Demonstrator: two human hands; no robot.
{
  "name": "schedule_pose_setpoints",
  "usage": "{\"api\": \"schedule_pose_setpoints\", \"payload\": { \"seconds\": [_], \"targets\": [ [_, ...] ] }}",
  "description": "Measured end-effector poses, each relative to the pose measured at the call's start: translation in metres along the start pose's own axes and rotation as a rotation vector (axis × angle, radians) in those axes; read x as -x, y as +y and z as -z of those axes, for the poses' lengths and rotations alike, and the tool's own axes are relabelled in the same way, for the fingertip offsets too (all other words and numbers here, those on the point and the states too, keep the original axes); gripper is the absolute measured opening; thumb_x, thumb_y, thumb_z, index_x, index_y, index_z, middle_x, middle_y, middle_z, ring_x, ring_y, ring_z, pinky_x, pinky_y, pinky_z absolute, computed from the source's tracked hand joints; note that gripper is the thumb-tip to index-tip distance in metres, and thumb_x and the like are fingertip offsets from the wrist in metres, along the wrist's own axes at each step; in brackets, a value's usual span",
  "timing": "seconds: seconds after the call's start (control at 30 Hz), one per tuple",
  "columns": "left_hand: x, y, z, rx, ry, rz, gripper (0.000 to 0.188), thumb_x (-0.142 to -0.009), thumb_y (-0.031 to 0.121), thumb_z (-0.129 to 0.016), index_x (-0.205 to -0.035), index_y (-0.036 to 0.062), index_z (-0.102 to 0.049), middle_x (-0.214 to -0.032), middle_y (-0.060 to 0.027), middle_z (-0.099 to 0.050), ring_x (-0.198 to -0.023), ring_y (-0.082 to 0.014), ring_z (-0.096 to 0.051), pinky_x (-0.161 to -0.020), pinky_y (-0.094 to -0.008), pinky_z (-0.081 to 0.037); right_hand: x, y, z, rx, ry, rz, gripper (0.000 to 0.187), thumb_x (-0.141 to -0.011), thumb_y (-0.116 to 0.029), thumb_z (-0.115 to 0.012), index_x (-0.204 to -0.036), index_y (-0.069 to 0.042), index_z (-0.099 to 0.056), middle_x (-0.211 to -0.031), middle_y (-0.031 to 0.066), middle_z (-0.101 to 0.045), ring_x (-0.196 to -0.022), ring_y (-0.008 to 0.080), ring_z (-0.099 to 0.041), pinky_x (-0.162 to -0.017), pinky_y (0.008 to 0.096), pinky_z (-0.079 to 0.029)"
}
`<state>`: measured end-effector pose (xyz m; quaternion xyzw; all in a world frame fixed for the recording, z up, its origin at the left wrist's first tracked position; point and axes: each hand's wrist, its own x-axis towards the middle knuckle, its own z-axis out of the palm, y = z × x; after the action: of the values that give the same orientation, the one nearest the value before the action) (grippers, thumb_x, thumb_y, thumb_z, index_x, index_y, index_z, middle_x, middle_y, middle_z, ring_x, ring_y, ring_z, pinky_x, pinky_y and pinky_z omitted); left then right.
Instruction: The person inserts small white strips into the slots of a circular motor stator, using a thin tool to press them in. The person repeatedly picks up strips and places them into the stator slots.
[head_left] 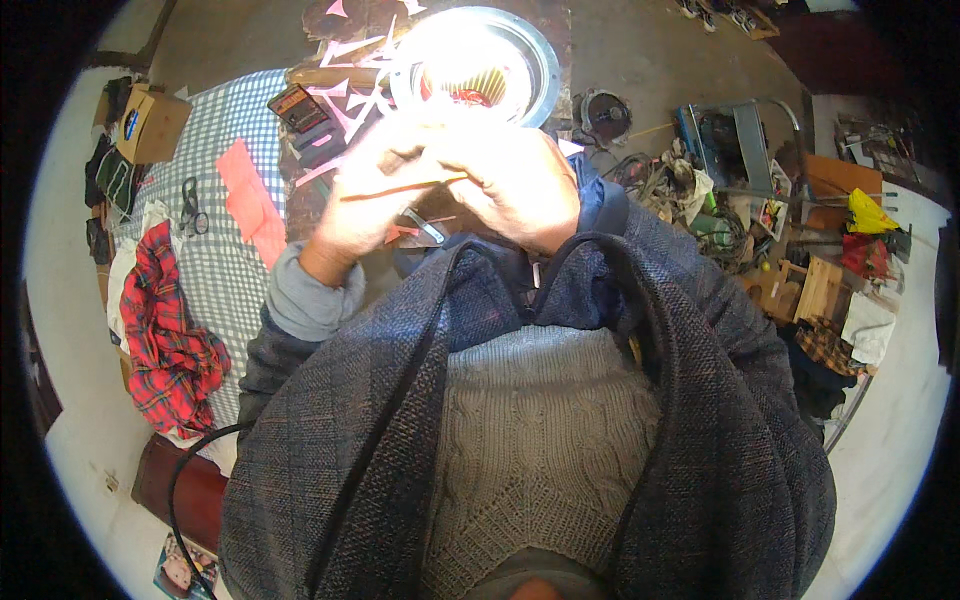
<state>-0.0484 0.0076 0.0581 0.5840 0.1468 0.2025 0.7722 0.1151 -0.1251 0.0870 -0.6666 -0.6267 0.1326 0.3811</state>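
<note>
My left hand (365,195) and my right hand (515,185) are close together in front of my chest, with their fingers bent in and meeting. Bright glare washes out the fingertips, so whatever they pinch is hidden. A thin brown line runs between the hands; I cannot tell whether it is a stick or a shadow. Just beyond them lies a round metal motor housing (544,75) with a slotted ring and some red inside, strongly lit. Pink and white cut strips (345,112) lie to its left. Below my hands is a small metal tool (425,227).
At left, a checked cloth (225,330) bears a pink sheet (250,200), scissors (193,205) and a red plaid garment (170,335). A dark meter-like box (298,107) lies near the strips. A round machine part (605,117) and heaped cables (650,175) are on the floor at right.
</note>
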Motion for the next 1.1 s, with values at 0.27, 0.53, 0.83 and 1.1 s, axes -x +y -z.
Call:
{"api": "schedule_pose_setpoints", "payload": {
  "seconds": [0.27,0.53,0.83,1.1],
  "targets": [
    [-0.013,0.014,-0.002,-0.113,-0.035,0.373,0.026,-0.103,0.012,-0.065,-0.123,-0.0045,-0.068,-0.096,-0.0093,-0.076,-0.065,-0.0089,-0.063,-0.059,-0.022,-0.051,-0.012,0.018,0.024,-0.062,-0.116,-0.166,0.035,-0.091,-0.025,-0.072,-0.12,-0.004,-0.073,-0.102,0.0174,-0.074,-0.091,0.0351,-0.073,-0.083,0.0423,-0.058],
    [-0.018,0.008,0.01,-0.219,0.134,0.283,0.025,-0.106,0.018,-0.062,-0.115,-0.0041,-0.07,-0.093,-0.0099,-0.077,-0.057,-0.0072,-0.058,-0.055,-0.0221,-0.048,-0.01,0.031,0.057,0.136,0.046,0.123,0.02,-0.095,-0.019,-0.069,-0.108,-0.004,-0.075,-0.1,0.0157,-0.074,-0.086,0.0321,-0.072,-0.075,0.0391,-0.059],
    [-0.02,0.008,0.008,-0.203,0.104,0.225,0.029,-0.107,0.019,-0.061,-0.117,-0.006,-0.071,-0.093,-0.0109,-0.078,-0.055,-0.0084,-0.061,-0.049,-0.0216,-0.048,-0.005,0.038,0.057,0.188,0.037,0.125,0.016,-0.092,-0.016,-0.073,-0.102,-0.004,-0.076,-0.093,0.0131,-0.073,-0.086,0.0318,-0.072,-0.075,0.0397,-0.059],
    [-0.027,0.009,0.008,-0.259,0.15,0.261,0.028,-0.108,0.022,-0.061,-0.109,-0.004,-0.07,-0.086,-0.0086,-0.074,-0.054,-0.0076,-0.057,-0.053,-0.0206,-0.045,-0.007,0.05,0.064,0.252,0.061,0.257,0.019,-0.092,-0.017,-0.074,-0.105,-0.004,-0.077,-0.094,0.0135,-0.073,-0.085,0.0325,-0.072,-0.073,0.0398,-0.059]
  ]
}}
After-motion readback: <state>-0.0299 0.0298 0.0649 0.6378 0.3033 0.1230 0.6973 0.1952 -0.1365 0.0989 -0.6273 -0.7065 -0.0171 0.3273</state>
